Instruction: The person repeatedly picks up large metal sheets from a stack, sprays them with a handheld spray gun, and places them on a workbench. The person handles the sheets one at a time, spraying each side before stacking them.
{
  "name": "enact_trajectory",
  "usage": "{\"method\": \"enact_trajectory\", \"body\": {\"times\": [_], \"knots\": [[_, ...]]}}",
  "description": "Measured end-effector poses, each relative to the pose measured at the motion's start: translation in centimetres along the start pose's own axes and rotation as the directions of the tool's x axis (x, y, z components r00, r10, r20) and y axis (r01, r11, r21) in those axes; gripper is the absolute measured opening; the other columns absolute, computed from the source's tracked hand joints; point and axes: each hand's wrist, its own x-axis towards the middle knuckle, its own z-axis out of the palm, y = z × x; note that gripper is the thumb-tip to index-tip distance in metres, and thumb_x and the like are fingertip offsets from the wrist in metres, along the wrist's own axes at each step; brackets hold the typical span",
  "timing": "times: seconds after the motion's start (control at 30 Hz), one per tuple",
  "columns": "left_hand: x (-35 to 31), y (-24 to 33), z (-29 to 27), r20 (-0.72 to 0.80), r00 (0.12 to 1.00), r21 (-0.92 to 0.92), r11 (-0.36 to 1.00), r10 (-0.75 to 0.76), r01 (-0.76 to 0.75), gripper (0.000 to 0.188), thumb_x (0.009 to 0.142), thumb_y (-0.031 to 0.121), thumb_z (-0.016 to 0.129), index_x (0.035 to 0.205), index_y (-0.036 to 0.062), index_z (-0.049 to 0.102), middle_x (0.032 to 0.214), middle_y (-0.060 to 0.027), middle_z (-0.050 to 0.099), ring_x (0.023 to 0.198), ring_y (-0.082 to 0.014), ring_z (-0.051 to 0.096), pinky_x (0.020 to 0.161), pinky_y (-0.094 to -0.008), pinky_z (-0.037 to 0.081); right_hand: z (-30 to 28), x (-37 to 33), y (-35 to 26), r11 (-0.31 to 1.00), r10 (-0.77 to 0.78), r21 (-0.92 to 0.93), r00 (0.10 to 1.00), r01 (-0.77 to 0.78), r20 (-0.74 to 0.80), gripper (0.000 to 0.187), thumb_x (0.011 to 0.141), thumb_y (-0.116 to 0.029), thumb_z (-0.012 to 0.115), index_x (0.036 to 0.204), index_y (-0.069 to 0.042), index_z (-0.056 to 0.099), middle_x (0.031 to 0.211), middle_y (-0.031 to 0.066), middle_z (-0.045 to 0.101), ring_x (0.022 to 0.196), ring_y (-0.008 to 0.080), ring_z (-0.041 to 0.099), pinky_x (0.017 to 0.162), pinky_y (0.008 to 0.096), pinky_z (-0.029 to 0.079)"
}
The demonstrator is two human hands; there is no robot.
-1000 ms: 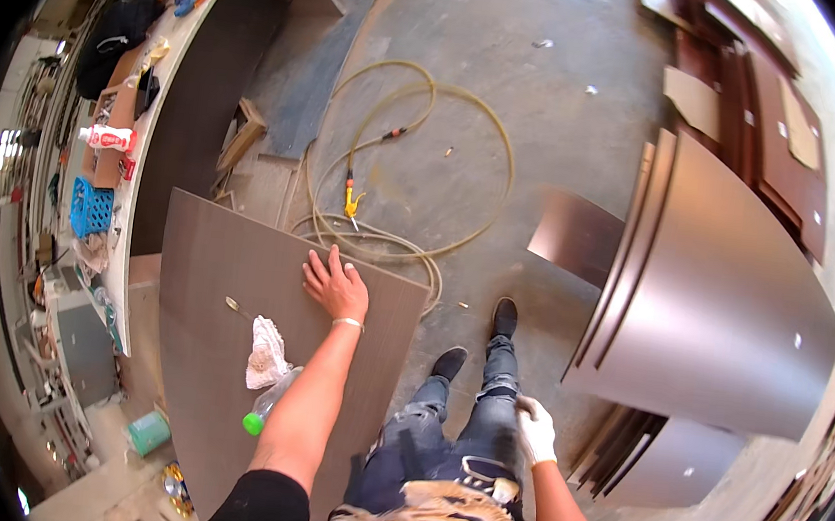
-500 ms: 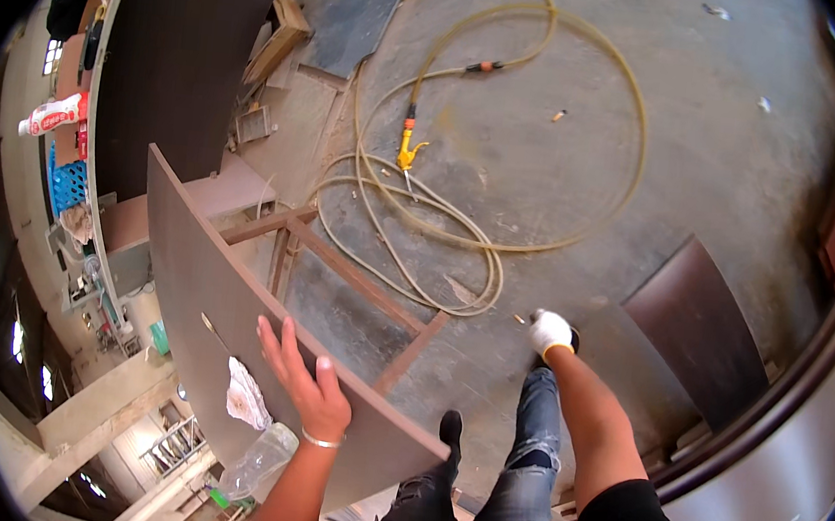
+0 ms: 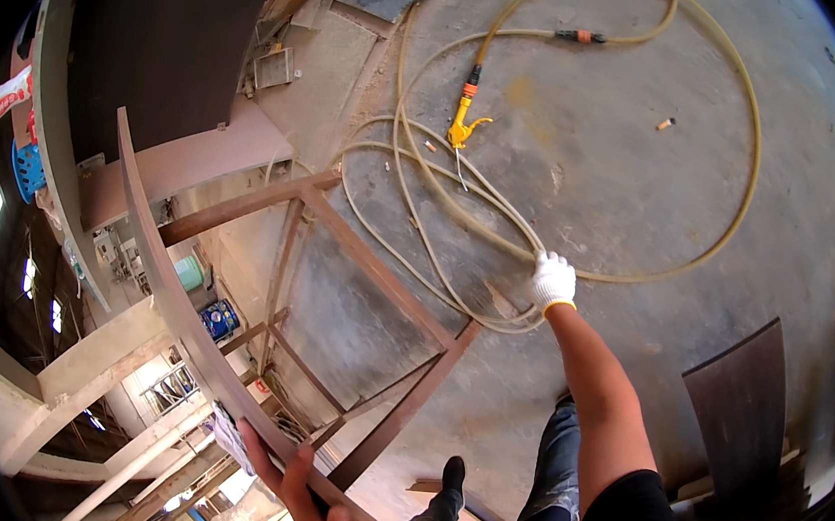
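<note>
My left hand (image 3: 306,499) grips the lower edge of a large thin brown panel (image 3: 154,235), which is tipped up so that I see it almost edge-on, curving from upper left down to my hand. A brown metal frame (image 3: 376,269) stands bare beneath it. My right hand (image 3: 553,280), in a white glove, is stretched out to the right with its fingers curled together, holding nothing. It hangs in front of a yellow hose (image 3: 736,191) that lies looped on the concrete floor. A pale rag (image 3: 232,436) sits on the panel by my left hand.
A yellow spray nozzle (image 3: 462,127) lies at the hose's end. A dark board (image 3: 740,412) leans at the right. A dark-topped workbench (image 3: 158,35) runs along the left, with a green cup (image 3: 190,272) and a blue can (image 3: 221,320) below. My legs (image 3: 545,504) stand by the frame.
The panel has tilted from flat to nearly upright, uncovering the metal frame. My left hand slid from its top face to its lower edge. My right arm has swung up and outward.
</note>
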Motion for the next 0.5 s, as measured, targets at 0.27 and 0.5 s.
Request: {"method": "enact_trajectory", "body": {"times": [0.27, 0.5], "knots": [[0.6, -0.3, -0.7, 0.015, 1.0, 0.016, 1.0, 0.015, -0.015, 0.066, 0.099, 0.049, 0.04, 0.133, -0.0077, 0.044, 0.15, -0.0436, 0.012, 0.141, -0.0579, 0.012, 0.112, -0.0683, 0.011, 2.1, -1.0, 0.3, 0.961, 0.243, -0.239, 0.845, -0.141, 0.477, 0.049, 0.085, -0.041, 0.065, 0.123, -0.01, 0.066, 0.115, 0.0163, 0.069, 0.108, 0.0319, 0.067, 0.086, 0.043, 0.054], [1.9, -0.8, -0.8, 0.006, 0.996, 0.011, 0.996, -0.087, 0.087, 0.067, 0.094, 0.045, 0.051, 0.135, -0.007, 0.042, 0.15, -0.0386, 0.016, 0.138, -0.0538, 0.018, 0.112, -0.0639, 0.014, -1.0, 7.2, -10.9, 0.992, -0.105, 0.09, 0.985, 0.094, 0.137, 0.048, 0.086, -0.029, 0.062, 0.132, -0.017, 0.057, 0.131, 0.019, 0.057, 0.113, 0.0349, 0.06, 0.094, 0.0439, 0.049]]}}
